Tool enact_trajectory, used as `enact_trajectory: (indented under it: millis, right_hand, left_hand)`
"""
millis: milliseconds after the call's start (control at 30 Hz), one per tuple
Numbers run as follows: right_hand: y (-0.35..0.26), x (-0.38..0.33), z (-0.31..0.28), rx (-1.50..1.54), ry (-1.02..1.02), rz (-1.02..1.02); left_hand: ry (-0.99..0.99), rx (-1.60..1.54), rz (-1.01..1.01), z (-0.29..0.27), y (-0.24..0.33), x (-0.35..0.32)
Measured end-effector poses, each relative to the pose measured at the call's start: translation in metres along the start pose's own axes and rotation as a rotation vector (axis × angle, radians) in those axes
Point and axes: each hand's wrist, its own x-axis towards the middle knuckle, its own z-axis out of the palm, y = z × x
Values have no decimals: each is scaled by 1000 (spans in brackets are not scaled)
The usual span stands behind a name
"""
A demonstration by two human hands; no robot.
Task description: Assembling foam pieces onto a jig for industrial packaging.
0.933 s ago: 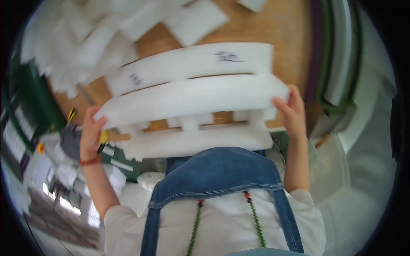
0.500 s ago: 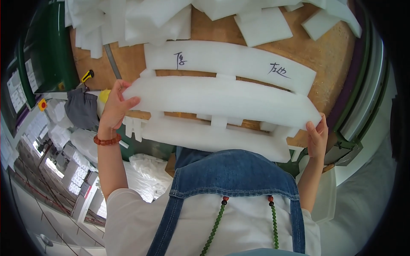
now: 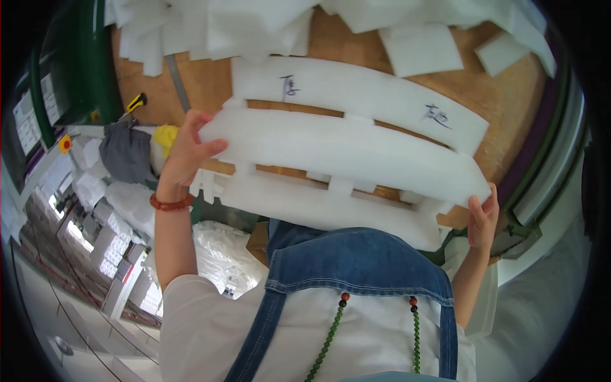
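A long white foam piece spans the space in front of me, made up of three curved strips joined by short bridges with open slots between them. Dark handwritten marks show on its far strip. At the left end of the middle strip, my left hand grips the foam between thumb and fingers. My right hand pinches the strip's right end, its thumb on top. The near strip lies close to my denim apron. Whatever the fingers do under the foam is hidden.
White foam blocks and offcuts are heaped along the far side of the wooden table. A yellow-and-black utility knife lies at the left, near a grey cloth. Clear plastic wrapping sits lower left.
The whole scene has shifted to the right in the picture, tilting slightly, with the right end lower. Both hands keep their hold on the foam piece.
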Motion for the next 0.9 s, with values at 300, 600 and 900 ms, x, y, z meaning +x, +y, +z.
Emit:
enact_trajectory:
  millis: [300,600,900]
  right_hand:
    - [-4,0,2,13,6,23]
    - [-8,-1,4,-44,20,32]
    - [-14,-4,7,-72,22,66]
  left_hand:
    - [-32,-114,-17,-6,-10,11]
    - [-36,-120,-3,-8,-11,11]
    - [-55,-110,9,-8,-13,12]
